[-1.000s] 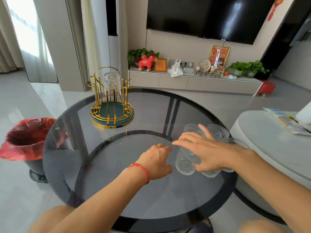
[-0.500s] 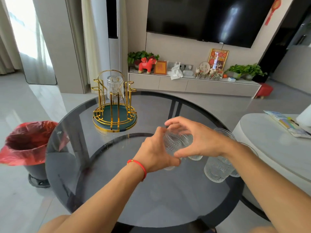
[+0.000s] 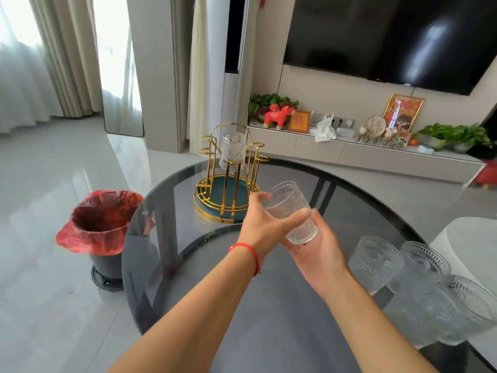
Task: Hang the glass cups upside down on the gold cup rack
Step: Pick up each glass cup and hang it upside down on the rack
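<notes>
Ribbed glass cup gripped by both left hand and right hand, above table centre; gold cup rack near far-left edge, one cup hung.

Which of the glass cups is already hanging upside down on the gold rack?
The glass cup at the back of the gold rack. It alone hangs inverted there; one cup is held in both hands, and the others stand on the table.
</notes>
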Demonstrator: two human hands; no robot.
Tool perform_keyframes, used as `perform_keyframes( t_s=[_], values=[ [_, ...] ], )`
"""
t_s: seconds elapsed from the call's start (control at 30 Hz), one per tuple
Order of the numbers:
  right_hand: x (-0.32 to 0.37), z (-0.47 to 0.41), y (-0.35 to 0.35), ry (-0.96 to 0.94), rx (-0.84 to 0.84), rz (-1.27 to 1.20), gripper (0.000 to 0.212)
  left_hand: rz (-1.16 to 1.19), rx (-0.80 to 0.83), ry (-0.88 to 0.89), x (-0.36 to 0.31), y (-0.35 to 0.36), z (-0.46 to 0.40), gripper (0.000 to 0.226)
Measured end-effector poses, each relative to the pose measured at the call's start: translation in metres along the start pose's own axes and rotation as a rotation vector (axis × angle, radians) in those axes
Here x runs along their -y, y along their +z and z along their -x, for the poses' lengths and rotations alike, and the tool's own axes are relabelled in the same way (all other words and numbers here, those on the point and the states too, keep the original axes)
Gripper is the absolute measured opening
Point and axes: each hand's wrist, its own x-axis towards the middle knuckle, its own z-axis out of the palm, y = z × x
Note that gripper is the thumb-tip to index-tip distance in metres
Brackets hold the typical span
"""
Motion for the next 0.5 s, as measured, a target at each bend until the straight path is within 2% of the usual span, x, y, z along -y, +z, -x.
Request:
perform_keyframes(
  t_s=[0.07,0.17,0.23,0.3,0.33,0.4,0.5],
  values=[
    [0.001,-0.012,-0.001,-0.039,-0.062,0.028,0.049,-0.154,-0.008,0.022,0.0,-0.007,-0.011,0.087],
    [0.018,-0.029,0.0,-0.177,-0.15,0.191,0.036,-0.472,-0.104,0.193,0.016,-0.027,-0.025,0.058],
    [0.037,-0.039,0.003,-0.257,-0.169,0.267,0.028,-0.877,-0.16,0.262,0.036,-0.043,-0.032,0.045],
    [0.056,-0.052,0.015,-0.287,-0.137,0.302,0.042,-1.213,-0.116,0.24,0.058,-0.058,-0.04,0.045],
    [0.066,-0.061,0.024,-0.307,-0.121,0.323,0.05,-1.284,-0.078,0.223,0.066,-0.063,-0.045,0.054],
    [0.084,-0.075,0.044,-0.384,-0.088,0.377,0.054,-1.305,-0.042,0.214,0.073,-0.065,-0.053,0.065],
    [0.104,-0.098,0.083,-0.49,-0.077,0.464,0.065,-1.321,-0.089,0.245,0.079,-0.065,-0.06,0.063]
  ],
)
